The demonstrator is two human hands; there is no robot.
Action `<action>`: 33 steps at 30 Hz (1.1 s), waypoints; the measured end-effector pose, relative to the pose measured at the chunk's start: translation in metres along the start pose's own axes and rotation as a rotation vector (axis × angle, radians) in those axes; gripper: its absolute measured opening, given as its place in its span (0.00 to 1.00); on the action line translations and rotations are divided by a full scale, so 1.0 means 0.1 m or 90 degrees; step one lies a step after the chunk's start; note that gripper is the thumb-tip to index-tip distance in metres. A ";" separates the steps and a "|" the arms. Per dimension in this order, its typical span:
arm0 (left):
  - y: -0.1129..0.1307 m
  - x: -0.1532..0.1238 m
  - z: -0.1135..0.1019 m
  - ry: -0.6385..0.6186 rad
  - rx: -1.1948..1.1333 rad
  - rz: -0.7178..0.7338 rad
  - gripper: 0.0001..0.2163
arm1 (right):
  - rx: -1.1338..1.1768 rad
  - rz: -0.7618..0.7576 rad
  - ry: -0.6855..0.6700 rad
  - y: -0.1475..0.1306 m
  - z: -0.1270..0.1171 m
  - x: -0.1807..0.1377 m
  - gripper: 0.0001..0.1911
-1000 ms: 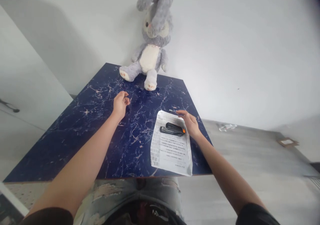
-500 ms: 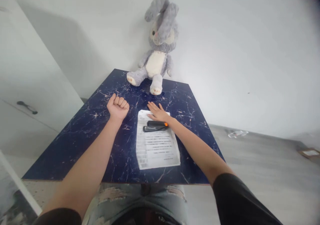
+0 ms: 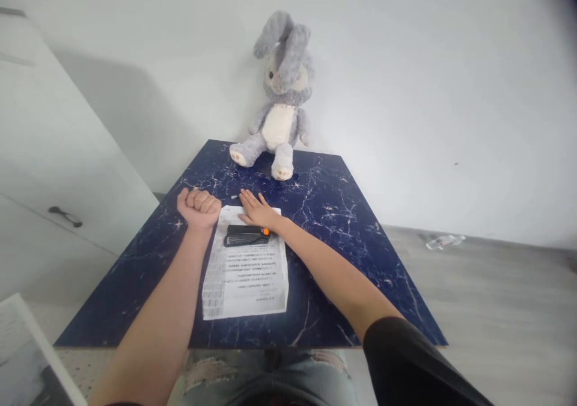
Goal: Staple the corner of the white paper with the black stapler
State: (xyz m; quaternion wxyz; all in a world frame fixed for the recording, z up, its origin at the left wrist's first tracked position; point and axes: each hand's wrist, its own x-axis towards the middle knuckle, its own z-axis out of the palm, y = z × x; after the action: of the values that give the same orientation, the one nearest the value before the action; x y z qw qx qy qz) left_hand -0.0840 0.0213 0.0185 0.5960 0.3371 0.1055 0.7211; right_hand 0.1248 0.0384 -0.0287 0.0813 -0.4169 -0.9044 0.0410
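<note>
A printed sheet of paper (image 3: 247,273) lies on the dark blue marbled table (image 3: 342,243). A black stapler (image 3: 246,235) with an orange end rests across the sheet's far part. My right hand (image 3: 258,210) lies flat and open on the sheet's far edge, just beyond the stapler, fingers stretched out. My left hand (image 3: 198,206) is a closed fist resting on the table just left of the sheet's far corner; nothing shows in it.
A grey plush rabbit (image 3: 279,105) sits at the table's far edge against the white wall. A white cabinet (image 3: 54,171) with a dark handle stands at the left. A small clear item (image 3: 444,240) lies on the grey floor at the right.
My right hand slid the paper and stapler leftward across the table, from the right edge to near the middle-left. My left hand closed into a fist. The camera view shifted.
</note>
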 end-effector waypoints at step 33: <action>-0.87 -0.20 0.15 -0.388 1.046 0.046 0.08 | 0.198 -0.027 0.116 -0.30 -0.84 -1.44 0.24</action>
State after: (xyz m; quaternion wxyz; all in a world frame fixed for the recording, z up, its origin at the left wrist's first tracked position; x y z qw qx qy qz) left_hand -0.0049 0.0218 -0.0257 0.1437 0.8408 0.4166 0.3143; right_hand 0.2093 -0.0904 0.0418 0.2276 -0.3823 -0.8844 0.1407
